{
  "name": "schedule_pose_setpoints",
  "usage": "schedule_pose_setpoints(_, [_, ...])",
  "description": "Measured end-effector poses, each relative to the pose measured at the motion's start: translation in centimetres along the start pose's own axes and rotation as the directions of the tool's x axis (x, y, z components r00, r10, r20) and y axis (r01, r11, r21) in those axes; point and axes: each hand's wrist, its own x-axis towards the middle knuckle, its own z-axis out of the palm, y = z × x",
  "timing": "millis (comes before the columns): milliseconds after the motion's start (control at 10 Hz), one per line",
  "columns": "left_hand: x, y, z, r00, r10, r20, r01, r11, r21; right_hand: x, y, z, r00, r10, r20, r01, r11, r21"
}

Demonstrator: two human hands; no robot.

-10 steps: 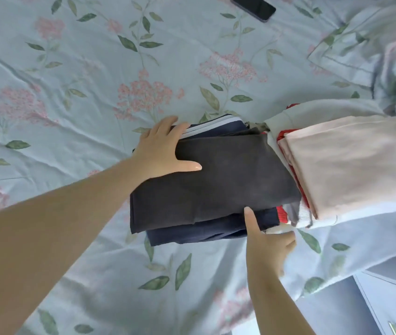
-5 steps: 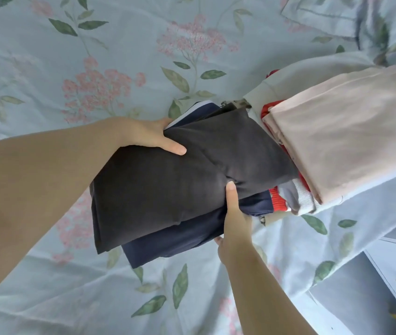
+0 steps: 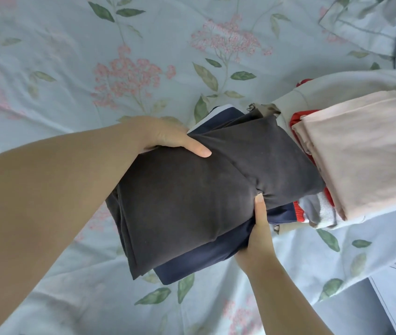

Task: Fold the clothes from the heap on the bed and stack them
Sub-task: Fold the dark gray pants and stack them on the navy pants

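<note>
Bed (image 3: pixel 143 44): pale blue sheet, pink blossoms, green leaves, creased.
Right side: folded stack (image 3: pixel 361 153) sitting on the sheet, pale pink piece on top, red and white beneath.
Middle: dark folded bundle (image 3: pixel 192 201), right up against that stack; resting or lifted, can't tell.
Top right corner: rumpled matching bedding (image 3: pixel 373 25).

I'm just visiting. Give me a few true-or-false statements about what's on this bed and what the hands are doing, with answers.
1. The left hand and the right hand both grip the grey garment. True.
2. The grey garment lies under the navy garment. False: it lies on top.
3. A folded pink garment lies to their right. True.
4. The bedsheet is plain white. False: it is pale blue with flowers.
</note>
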Motion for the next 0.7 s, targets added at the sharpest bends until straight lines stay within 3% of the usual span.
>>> schedule_pose_setpoints(200, [-2.5,-2.9,2.2,0.998,0.069,-0.008,-0.069,0.981,-0.181,-1.2,-0.7,-0.8,0.989,0.034,0.143,-0.011,0.987,-0.161])
schedule_pose_setpoints(400, [-8.7,-8.0,7.2,0.983,0.039,-0.181,-0.111,0.904,-0.412,-3.7,-0.3,-0.9,0.974,0.112,0.197,-0.022,0.911,-0.411])
schedule_pose_setpoints(600, [-19.1,-13.7,14.0,0.906,-0.049,-0.421,-0.28,0.676,-0.681,-9.5,1.0,2.4,0.928,0.184,0.325,0.114,0.69,-0.715])
schedule_pose_setpoints(700, [-24.7,-16.5,17.4,0.809,-0.21,-0.55,-0.361,0.562,-0.745,-13.0,2.4,4.8,0.889,0.214,0.405,0.233,0.551,-0.801])
